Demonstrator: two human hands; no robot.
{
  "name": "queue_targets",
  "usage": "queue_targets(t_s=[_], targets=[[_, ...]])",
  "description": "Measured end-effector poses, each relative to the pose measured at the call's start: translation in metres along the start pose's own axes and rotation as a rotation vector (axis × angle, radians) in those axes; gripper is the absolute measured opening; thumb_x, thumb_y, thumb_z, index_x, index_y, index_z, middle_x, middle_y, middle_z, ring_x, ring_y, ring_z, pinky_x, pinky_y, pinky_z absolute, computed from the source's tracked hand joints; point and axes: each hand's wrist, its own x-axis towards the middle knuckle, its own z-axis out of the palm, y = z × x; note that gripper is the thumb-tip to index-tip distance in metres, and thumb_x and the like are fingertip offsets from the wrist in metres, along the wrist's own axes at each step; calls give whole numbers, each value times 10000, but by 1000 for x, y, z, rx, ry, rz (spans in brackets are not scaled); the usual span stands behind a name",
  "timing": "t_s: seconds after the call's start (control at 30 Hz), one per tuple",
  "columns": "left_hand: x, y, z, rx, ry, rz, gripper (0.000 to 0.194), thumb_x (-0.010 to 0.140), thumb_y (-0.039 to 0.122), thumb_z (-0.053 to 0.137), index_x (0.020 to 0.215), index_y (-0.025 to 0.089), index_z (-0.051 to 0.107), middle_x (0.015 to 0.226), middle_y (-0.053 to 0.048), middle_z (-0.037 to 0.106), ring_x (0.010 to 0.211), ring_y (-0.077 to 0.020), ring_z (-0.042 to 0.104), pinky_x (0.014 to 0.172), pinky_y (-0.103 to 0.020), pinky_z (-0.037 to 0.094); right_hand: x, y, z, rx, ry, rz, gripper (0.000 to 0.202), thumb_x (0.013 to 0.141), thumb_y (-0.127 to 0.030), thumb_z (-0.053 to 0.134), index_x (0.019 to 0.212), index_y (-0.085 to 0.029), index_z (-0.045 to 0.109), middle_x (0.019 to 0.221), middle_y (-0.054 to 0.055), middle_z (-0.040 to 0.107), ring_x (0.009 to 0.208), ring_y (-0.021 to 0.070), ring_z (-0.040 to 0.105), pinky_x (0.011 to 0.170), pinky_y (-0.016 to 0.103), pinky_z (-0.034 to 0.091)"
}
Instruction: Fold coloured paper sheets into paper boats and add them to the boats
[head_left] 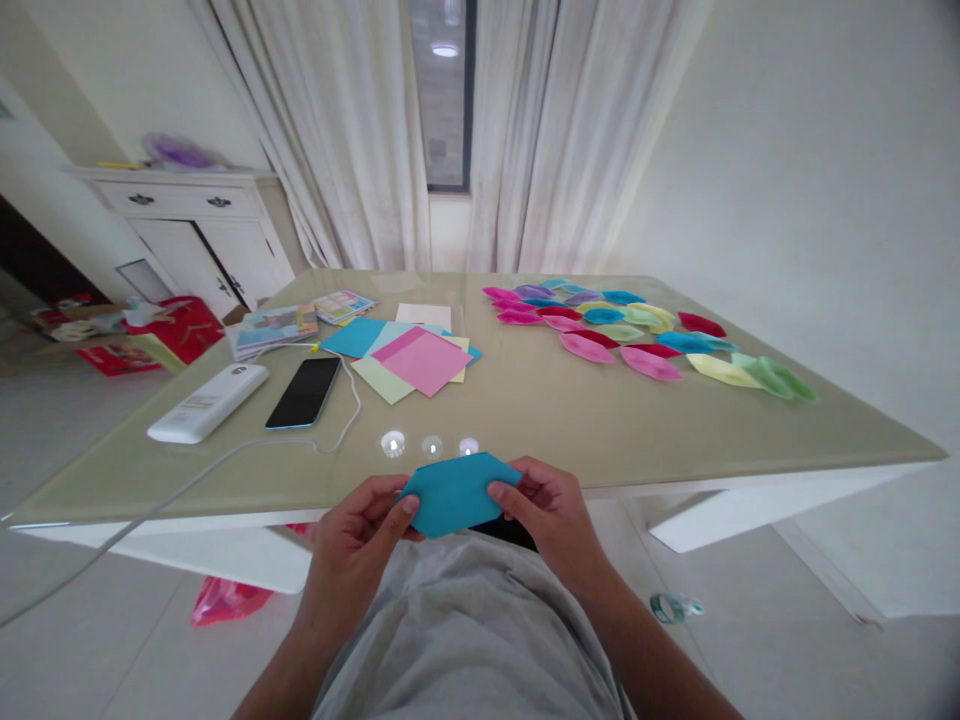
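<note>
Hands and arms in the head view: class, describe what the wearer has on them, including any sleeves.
The left hand and right hand are gloveless. No sleeve, watch or bracelet shows on either forearm. A loose grey garment covers the body between them.

A phone (304,393) lies beside a white device (208,403).

2 bare hands (360,535) | 2 bare forearms (637,625) | loose grey top (465,635), creased
</note>
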Motion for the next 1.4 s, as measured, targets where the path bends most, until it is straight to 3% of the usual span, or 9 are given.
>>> queue_targets(t_s=[0.17,0.47,0.57,0.67,0.8,1.07,1.27,1.4], targets=[[1,-1,1,66,-126,-62,337,776,483,919,890,179,828,785,-37,831,669,-197,761,627,-287,670,1,-2,-4,-68,15,-7,370,899,-550,809,819,-189,796,612,-10,640,565,148,570,547,259,488],[6,-5,-1,95,-88,-31,462,884,607,800,1022,167,800,729,-13,780,594,-191,739,608,-300,651,4,-5,-1,-148,28,-78,498,994,-639,649,779,-197,730,612,7,632,563,162,585,545,267,502],[5,-5,0,75,-105,-32,471,906,590,785,1129,176,760,688,5,764,587,-191,735,607,-301,642,4,-6,-2,-108,40,-57,477,948,-650,711,816,-193,748,626,-5,615,561,150,565,529,256,484],[3,-5,1,65,-155,-45,499,915,545,784,1252,185,711,670,10,768,604,-196,738,622,-302,631,3,-6,-4,-102,-1,27,427,838,-609,843,812,-192,755,594,-39,545,501,117,461,447,233,374],[0,-4,4,77,-199,-49,467,858,486,842,1195,185,723,755,-15,811,661,-198,752,663,-304,627,3,-6,-7,-144,3,37,385,854,-563,829,795,-186,782,527,-57,466,479,110,392,431,234,289],[9,-7,5,109,-146,39,410,993,531,678,1243,209,629,660,24,746,616,-196,757,610,-288,602,10,-5,-9,-198,19,-63,417,1001,-567,665,1026,-177,809,603,-36,551,506,134,511,488,251,430],[25,-13,6,172,-96,236,289,960,428,739,1137,206,684,983,-53,812,771,-201,808,714,-327,669,16,1,-15,-142,6,-88,361,982,-473,731,1219,-201,734,867,43,773,729,203,755,545,257,533],[29,-19,8,191,-71,309,268,986,432,720,1123,206,672,1241,-137,819,927,-240,841,802,-356,684,15,3,-17,-211,12,-171,372,979,-367,745,1317,-247,649,1127,88,813,965,230,798,788,332,628]])
